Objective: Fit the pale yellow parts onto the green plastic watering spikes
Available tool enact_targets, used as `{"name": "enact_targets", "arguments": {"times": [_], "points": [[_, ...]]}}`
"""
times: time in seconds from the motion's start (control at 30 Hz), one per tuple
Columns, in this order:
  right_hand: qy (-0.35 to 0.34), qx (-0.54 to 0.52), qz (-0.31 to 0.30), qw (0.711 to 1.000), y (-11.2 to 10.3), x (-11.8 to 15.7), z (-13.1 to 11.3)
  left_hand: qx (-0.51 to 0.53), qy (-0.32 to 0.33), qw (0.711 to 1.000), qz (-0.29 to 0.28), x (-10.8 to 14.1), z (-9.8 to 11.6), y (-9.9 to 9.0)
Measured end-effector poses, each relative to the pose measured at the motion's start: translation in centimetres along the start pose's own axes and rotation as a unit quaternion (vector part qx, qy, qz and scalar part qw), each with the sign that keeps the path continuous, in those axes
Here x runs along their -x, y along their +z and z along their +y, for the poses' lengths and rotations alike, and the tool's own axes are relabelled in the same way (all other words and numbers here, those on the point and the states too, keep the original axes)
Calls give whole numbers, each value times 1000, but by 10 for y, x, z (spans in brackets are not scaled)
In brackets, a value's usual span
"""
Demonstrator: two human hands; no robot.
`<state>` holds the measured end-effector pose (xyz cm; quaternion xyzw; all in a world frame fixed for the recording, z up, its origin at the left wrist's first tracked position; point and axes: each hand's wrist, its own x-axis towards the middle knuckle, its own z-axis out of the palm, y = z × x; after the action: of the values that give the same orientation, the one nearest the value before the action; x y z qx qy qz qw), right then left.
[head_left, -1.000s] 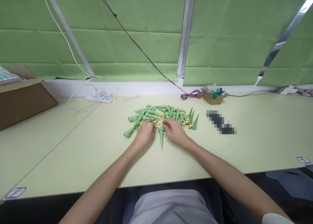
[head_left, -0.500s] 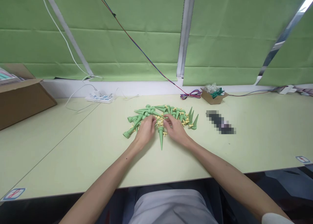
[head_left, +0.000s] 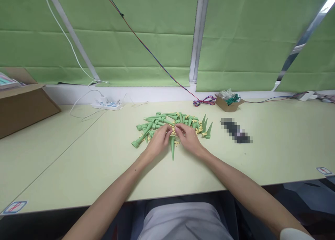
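My left hand (head_left: 159,139) and my right hand (head_left: 188,139) meet fingertip to fingertip above the heap. Both are pinched around a small yellow T-shaped valve piece (head_left: 173,129), largely covered by the fingers. Just below them a green plant watering spike (head_left: 172,151) lies on the table, its tip toward me. Beside its wide end is another yellow valve (head_left: 177,143). Behind and around the hands spreads a pile of green spikes (head_left: 158,118) with yellow valves among them. A few green spikes (head_left: 208,131) lie at the pile's right edge.
A pixelated dark object (head_left: 236,131) lies right of the pile. Behind are a small carton (head_left: 227,105) with plastic wrapping, coiled wires (head_left: 205,101) and a power strip (head_left: 108,105). A large cardboard box (head_left: 26,109) stands far left. The table's front edge runs before my lap.
My left hand has moved right and slightly inward, bringing its fingertips against those of my right hand. My right hand has barely shifted, its fingers closing a little. The pile looks the same.
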<state>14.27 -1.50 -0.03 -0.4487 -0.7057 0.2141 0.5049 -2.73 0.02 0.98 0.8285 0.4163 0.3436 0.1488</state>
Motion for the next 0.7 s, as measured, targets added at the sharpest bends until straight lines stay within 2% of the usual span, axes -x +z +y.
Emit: {"name": "enact_targets", "arguments": {"times": [0.4, 0.57, 0.7], "points": [[41, -80, -9, 996, 1, 0, 1, 53, -6, 998, 28, 0, 3, 1], [54, -76, 19, 995, 0, -1, 1, 47, -29, 997, 49, 0, 5, -1], [52, -70, 40, 995, -1, -1, 1, 13, -36, 999, 9, 0, 6, 0]]}}
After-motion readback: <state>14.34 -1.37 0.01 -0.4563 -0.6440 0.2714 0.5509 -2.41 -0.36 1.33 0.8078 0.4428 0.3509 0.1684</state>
